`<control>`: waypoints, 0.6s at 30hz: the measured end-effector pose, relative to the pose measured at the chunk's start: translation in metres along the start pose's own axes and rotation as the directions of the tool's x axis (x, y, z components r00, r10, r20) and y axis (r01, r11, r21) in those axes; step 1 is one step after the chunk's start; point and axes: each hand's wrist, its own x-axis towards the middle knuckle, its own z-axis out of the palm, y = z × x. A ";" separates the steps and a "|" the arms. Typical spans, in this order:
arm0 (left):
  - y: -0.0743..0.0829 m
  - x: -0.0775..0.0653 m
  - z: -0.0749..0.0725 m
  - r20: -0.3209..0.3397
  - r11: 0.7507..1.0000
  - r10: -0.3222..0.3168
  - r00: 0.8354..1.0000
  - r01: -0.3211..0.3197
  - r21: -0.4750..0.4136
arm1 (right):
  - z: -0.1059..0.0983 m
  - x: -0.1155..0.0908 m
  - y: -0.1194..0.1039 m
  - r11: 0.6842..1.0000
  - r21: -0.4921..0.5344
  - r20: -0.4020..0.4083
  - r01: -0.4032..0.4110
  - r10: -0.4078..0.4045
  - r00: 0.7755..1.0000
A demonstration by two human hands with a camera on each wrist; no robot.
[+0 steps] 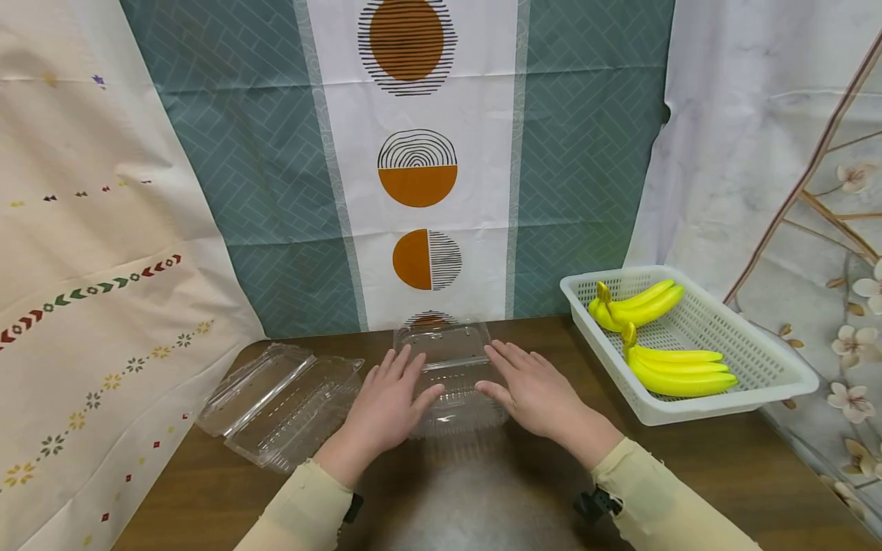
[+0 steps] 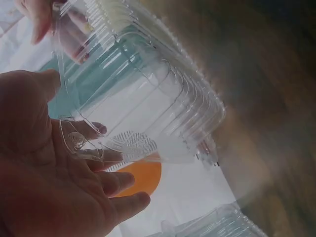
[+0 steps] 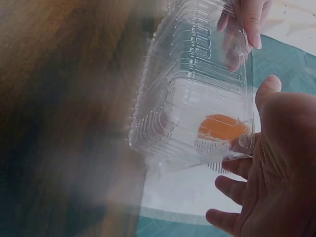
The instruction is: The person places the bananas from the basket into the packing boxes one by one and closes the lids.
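A clear plastic clamshell container (image 1: pixel 455 405) sits on the table in front of me, its lid standing raised at the back. My left hand (image 1: pixel 389 402) is at its left side, fingers nearly straight and spread. On the opposite side my right hand (image 1: pixel 534 386) mirrors it, fingers extended toward the lid hinge. In the left wrist view, fingertips of the left hand (image 2: pixel 64 163) show behind a corner of the clear container (image 2: pixel 143 84). Fingers of the right hand (image 3: pixel 281 163) reach past the container's rim in the right wrist view, not curled round it.
Another opened clear clamshell (image 1: pixel 282 405) lies on the table (image 1: pixel 475 505) to the left. At the right stands a white plastic basket (image 1: pixel 710 409) with two yellow banana bunches, a rear one (image 1: pixel 641 306) and a front one (image 1: pixel 678 373). A patterned curtain (image 1: pixel 586 168) hangs behind.
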 end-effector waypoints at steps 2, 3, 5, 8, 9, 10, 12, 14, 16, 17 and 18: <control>0.001 -0.002 0.002 0.000 1.000 0.010 1.000 -0.010 -0.012 | 0.002 -0.001 0.000 1.000 -0.005 0.004 -0.001 0.001 1.000; 0.001 -0.004 0.003 0.001 1.000 0.012 1.000 -0.012 -0.019 | 0.002 -0.002 0.000 1.000 -0.006 0.004 -0.002 0.002 1.000; 0.002 -0.006 0.005 0.003 0.999 0.014 1.000 -0.014 -0.028 | 0.004 -0.002 0.001 1.000 -0.003 0.008 -0.004 0.004 1.000; 0.001 -0.008 0.010 0.001 0.999 0.014 1.000 -0.014 -0.030 | 0.008 -0.004 0.001 1.000 -0.002 0.016 -0.009 0.010 1.000; 0.001 -0.009 0.011 0.003 1.000 0.011 1.000 -0.011 -0.025 | 0.009 -0.004 0.001 1.000 -0.001 0.019 -0.010 0.011 1.000; 0.000 -0.010 0.013 0.002 1.000 0.010 1.000 -0.010 -0.020 | 0.011 -0.005 0.001 1.000 -0.001 0.021 -0.011 0.011 1.000; 0.000 -0.012 0.017 -0.001 1.000 0.012 1.000 -0.012 -0.015 | 0.013 -0.007 0.001 1.000 -0.002 0.026 -0.011 0.011 1.000; 0.000 -0.014 0.020 0.004 1.000 0.011 1.000 -0.011 -0.014 | 0.016 -0.008 0.002 1.000 0.003 0.031 -0.009 0.008 0.999; -0.001 -0.016 0.024 0.008 1.000 0.011 1.000 -0.011 -0.008 | 0.018 -0.010 0.002 1.000 0.007 0.035 -0.003 0.003 0.999; -0.001 -0.017 0.026 0.010 1.000 0.012 1.000 -0.011 -0.007 | 0.019 -0.011 0.002 1.000 0.008 0.038 0.000 0.000 0.999; -0.001 -0.019 0.027 0.011 1.000 0.011 1.000 -0.011 -0.003 | 0.020 -0.012 0.002 1.000 0.006 0.040 0.003 -0.004 0.999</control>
